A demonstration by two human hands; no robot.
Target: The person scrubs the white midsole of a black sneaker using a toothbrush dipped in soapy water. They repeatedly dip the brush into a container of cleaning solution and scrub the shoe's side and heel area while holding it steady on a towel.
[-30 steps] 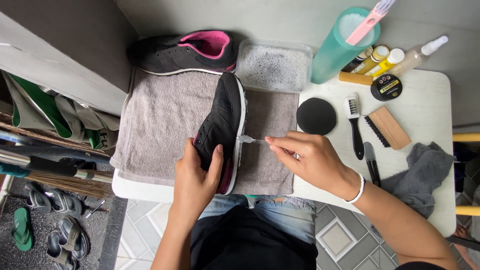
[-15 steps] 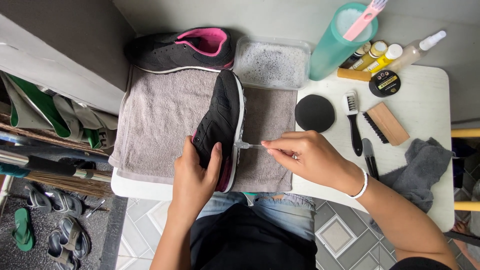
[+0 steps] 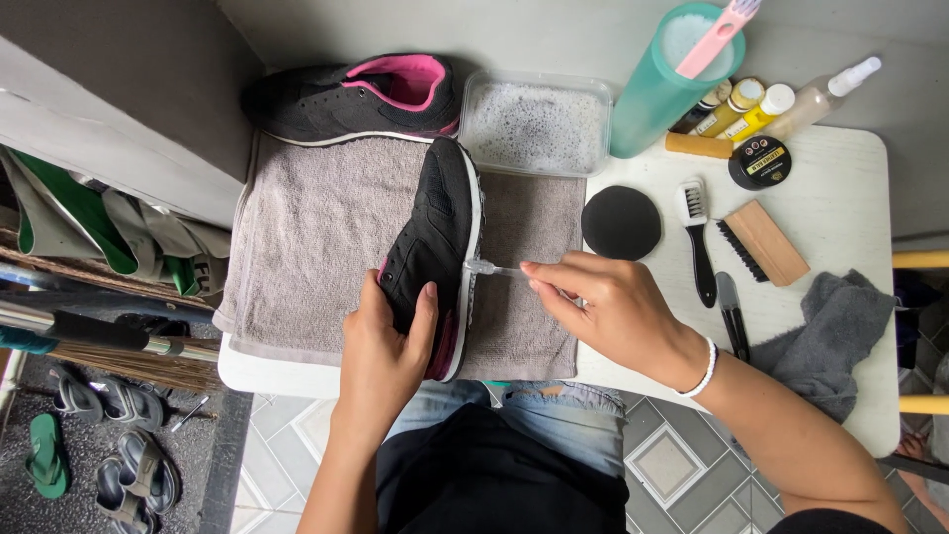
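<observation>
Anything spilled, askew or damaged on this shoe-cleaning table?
Nothing stands out. The left hand steadies the black shoe on its side on the grey towel, the right hand holds a small clear brush at its sole. Foam stays inside the clear tub.

1. The left hand (image 3: 381, 351) holds the heel end of a black shoe (image 3: 435, 242) lying on its side on a grey towel (image 3: 316, 227).
2. The right hand (image 3: 613, 307) pinches a small clear brush (image 3: 491, 268); its head touches the white sole just beyond the left grip.
3. A black round pad (image 3: 621, 222) lies on the worktop (image 3: 840, 198), just beyond the right grip.
</observation>
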